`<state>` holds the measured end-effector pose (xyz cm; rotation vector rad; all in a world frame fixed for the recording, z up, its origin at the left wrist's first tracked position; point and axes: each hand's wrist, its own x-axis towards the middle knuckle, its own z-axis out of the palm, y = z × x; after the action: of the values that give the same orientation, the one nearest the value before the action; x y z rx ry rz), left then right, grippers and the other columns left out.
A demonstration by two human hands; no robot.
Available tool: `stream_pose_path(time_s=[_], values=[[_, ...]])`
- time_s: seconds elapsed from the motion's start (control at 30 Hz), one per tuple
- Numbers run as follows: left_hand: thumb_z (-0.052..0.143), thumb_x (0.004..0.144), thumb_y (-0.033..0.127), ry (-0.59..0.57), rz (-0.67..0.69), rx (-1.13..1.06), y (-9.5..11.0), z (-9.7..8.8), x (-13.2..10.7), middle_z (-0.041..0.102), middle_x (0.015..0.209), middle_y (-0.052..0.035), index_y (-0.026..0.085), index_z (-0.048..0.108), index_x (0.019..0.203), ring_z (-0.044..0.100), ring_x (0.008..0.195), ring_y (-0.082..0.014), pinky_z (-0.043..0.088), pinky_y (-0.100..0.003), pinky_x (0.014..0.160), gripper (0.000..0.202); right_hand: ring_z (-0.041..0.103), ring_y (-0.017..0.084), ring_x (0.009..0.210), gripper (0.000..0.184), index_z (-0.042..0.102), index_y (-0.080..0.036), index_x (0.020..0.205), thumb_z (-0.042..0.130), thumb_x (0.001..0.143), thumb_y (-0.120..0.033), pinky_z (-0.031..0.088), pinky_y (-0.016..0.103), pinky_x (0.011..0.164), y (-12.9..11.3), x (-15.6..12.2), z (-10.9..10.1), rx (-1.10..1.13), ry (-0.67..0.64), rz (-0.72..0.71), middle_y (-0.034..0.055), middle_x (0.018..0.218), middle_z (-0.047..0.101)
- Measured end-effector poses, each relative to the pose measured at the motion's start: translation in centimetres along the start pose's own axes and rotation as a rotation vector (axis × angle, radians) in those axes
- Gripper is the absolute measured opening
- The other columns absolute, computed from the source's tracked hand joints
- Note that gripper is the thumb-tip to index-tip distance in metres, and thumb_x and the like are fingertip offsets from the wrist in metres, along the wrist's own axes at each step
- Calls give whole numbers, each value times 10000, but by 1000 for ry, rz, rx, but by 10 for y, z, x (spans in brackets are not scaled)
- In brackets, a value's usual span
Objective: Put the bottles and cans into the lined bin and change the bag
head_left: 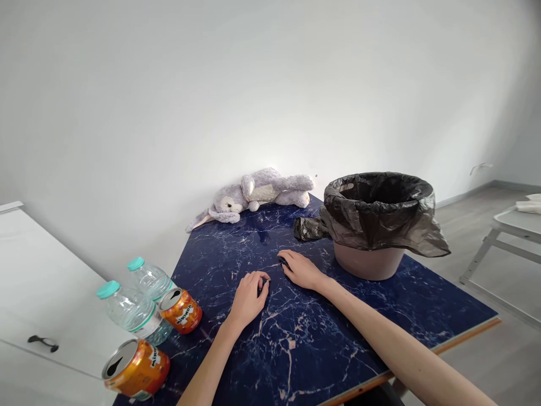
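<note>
Both my hands rest on a dark blue marbled table. My left hand lies palm down near the table's middle with its fingers loosely bent and nothing visibly held. Palm down just right of it is my right hand, fingers stretched toward the left. A small dark spot shows at the fingertips of each hand; I cannot make out what it is. A brown bin lined with a black bag stands just right of my right hand.
Two orange cans and two clear bottles with teal caps lie at the table's left edge. A grey plush rabbit lies by the wall. A bundled black bag sits beside the bin. White cabinet at left.
</note>
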<state>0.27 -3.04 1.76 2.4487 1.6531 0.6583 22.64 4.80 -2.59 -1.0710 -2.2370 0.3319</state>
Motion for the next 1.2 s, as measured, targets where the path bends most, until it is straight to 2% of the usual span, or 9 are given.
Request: stream_pose_path(time_s=[0.73,1.1,1.2], values=[[424,1061,353,-7,7,0,3,-2,0,609,854,-29,245,635,1098,611,869,-246,481,-406,852,240,574,300,1385,466,513,-159,1504,441,1048,-225,478,464,1145,0,-1,0,1,0,10,184,1504,593],[441,1053,359,12,12,-6,2,-1,0,616,843,-28,248,649,1077,615,853,-243,487,-392,829,237,552,307,1414,398,600,-178,1415,444,1055,-238,467,472,1170,0,-1,0,-14,-6,1,161,1525,582],[450,1051,360,14,14,-7,3,-2,0,616,842,-27,248,652,1078,615,855,-244,485,-389,826,232,560,305,1407,410,586,-174,1435,442,1056,-239,476,471,1165,0,-1,0,-13,-5,0,158,1519,588]])
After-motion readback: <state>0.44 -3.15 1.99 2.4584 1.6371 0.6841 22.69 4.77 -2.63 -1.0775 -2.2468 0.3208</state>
